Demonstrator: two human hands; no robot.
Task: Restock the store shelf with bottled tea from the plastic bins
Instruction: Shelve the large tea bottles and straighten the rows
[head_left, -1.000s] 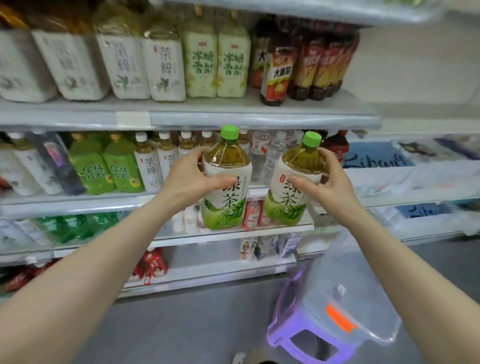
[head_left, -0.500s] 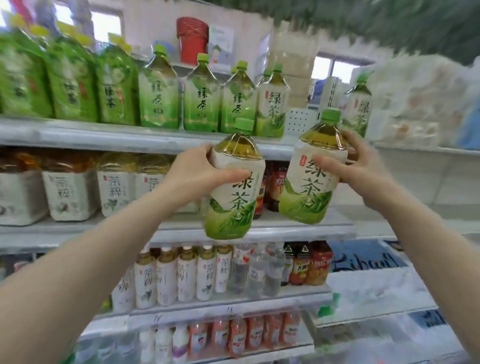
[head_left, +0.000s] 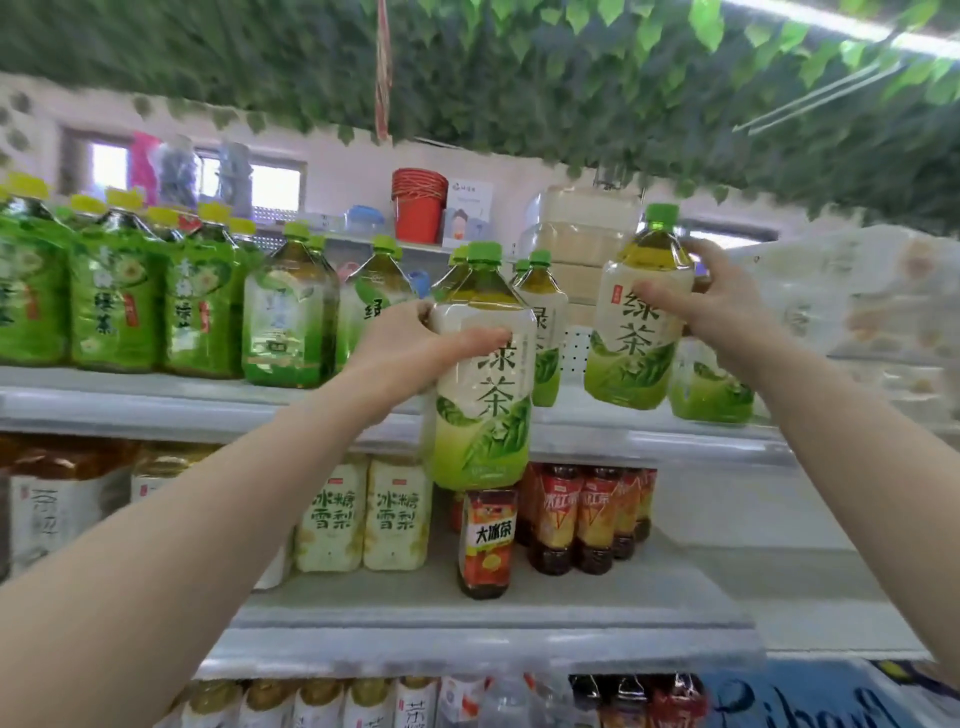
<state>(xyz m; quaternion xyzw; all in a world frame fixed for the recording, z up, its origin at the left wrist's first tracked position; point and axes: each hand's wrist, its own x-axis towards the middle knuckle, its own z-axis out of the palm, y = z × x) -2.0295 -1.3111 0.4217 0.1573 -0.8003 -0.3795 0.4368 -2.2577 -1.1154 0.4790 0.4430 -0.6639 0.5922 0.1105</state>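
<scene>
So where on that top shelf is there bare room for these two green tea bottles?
The top shelf shows a bare patch between the green tea bottle behind the left hand's bottle and the one at the right end, below the right hand's bottle. Leftward, bottles stand packed together.

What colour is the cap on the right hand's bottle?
Green cap, head view.

Hanging green leaves (head_left: 519, 78) cover the ceiling. A stack of red buckets (head_left: 418, 205) stands high up at the back, near two bright windows (head_left: 197, 179). On the middle shelf stand pale pear-drink bottles (head_left: 363, 512) and, to their right, red iced-tea bottles (head_left: 587, 519), one orange-labelled bottle (head_left: 487, 543) out in front.
</scene>
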